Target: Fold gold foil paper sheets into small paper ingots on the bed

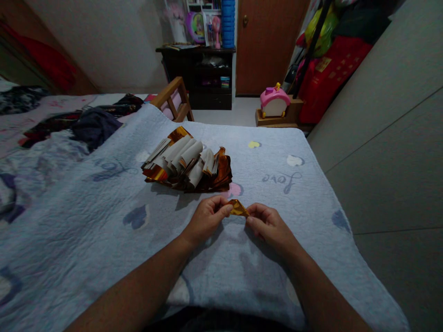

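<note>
A small folded piece of shiny gold paper [237, 208] is held between my two hands, just above the blue bedspread [277, 258]. My left hand [210, 213] pinches its left end between thumb and fingers. At the right end, the thumb and fingertips of my right hand [266, 222] close on the narrow tip. Beyond my left hand lies a heap of papers [187, 161], gold foil on some faces and whitish on others, many of them curled or rolled.
Dark clothes [95, 127] lie on the left. Past the bed's far edge stand a wooden chair-like frame [176, 94], a dark cabinet [197, 74], a pink toy case [274, 101] and a brown door [266, 50]. A pale panelled surface [391, 152] rises on the right.
</note>
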Action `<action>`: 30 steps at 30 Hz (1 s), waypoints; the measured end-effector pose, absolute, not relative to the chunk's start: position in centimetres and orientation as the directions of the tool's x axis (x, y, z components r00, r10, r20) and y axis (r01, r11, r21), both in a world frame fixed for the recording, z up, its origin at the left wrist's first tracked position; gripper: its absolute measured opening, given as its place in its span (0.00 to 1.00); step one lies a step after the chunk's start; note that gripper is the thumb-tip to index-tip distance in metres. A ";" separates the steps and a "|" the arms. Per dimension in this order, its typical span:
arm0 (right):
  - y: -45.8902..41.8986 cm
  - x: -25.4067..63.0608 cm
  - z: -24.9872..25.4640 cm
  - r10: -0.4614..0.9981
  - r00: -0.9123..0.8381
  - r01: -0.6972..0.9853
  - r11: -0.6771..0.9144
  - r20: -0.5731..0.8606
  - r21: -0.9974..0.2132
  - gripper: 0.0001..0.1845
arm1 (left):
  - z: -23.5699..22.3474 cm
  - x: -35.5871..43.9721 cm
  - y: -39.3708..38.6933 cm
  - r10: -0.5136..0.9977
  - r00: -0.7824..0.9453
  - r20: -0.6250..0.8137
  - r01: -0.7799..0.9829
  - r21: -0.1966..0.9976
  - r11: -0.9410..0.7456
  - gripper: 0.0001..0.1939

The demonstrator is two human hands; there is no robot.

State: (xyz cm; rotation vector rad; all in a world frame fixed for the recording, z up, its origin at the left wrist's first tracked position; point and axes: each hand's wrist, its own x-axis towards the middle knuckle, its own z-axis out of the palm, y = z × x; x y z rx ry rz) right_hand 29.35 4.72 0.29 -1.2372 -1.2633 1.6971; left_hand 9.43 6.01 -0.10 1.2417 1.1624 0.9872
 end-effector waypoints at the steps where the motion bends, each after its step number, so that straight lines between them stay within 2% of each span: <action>1: 4.7 29.2 0.3 0.909 -0.316 0.048 -0.272 -0.273 -0.961 0.08 | -0.1 9.5 6.0 0.979 0.173 -0.110 0.057 0.993 0.102 0.12; 6: 4.6 29.1 -0.1 0.891 -0.346 0.101 -0.275 -0.293 -0.956 0.12 | 0.0 9.6 6.0 0.973 0.189 -0.129 0.079 0.990 0.116 0.13; 12: 4.7 29.6 0.2 0.871 -0.377 0.065 -0.314 -0.315 -0.947 0.09 | 0.1 9.5 5.9 0.973 0.195 -0.125 0.082 0.990 0.110 0.14; 17: 4.8 28.6 0.3 0.907 -0.379 0.113 -0.153 -0.185 -0.982 0.08 | 0.2 10.0 5.7 0.953 0.276 -0.123 0.073 0.992 0.106 0.14; 20: 4.7 28.3 0.2 0.905 -0.395 0.159 -0.101 -0.157 -0.982 0.08 | 0.3 10.2 5.6 0.933 0.331 -0.142 0.076 0.989 0.123 0.14; 27: 4.8 28.9 -0.1 0.911 -0.384 0.070 -0.136 -0.153 -0.988 0.09 | 0.5 9.5 5.7 0.916 0.361 -0.176 0.207 0.973 0.106 0.17; 30: 4.9 28.9 -0.2 0.915 -0.363 0.075 -0.157 -0.174 -0.985 0.09 | 0.4 9.4 5.7 0.908 0.381 -0.173 0.197 0.975 0.103 0.17</action>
